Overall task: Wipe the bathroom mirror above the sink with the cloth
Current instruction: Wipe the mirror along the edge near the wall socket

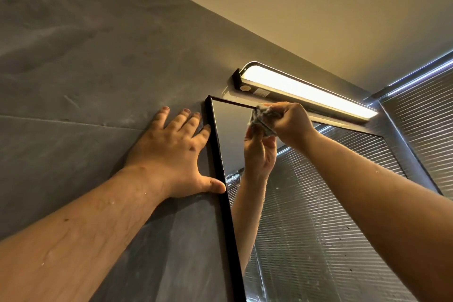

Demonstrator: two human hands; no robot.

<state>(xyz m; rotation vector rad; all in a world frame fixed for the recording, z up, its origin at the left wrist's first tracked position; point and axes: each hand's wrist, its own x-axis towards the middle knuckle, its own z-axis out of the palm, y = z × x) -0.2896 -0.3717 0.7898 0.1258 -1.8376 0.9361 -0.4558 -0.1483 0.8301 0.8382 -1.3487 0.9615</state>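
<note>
Grey stone-look wall [85, 61] fills the left of the view, with a lit bar lamp [308, 92] fixed just above the black-framed mirror [306, 216] on the right. Up at the mirror's top edge, near its left corner, the right hand [290, 121] has its fingers curled around a bunched pale cloth [262, 121], pressing it against the glass just under the lamp. The left hand [175, 152] lies flat on the wall with fingers spread and straight, its thumb touching the frame, holding nothing. That cloth looks soft, light and limp, so a tight wad in the fist seems the best hold, while the glass is rigid and likely slick and breakable under hard pushing. Specks and streaks show lower on the glass. No sink is in view, the mirror's lower part is cut off, and most of the cloth is hidden inside the fist.
</note>
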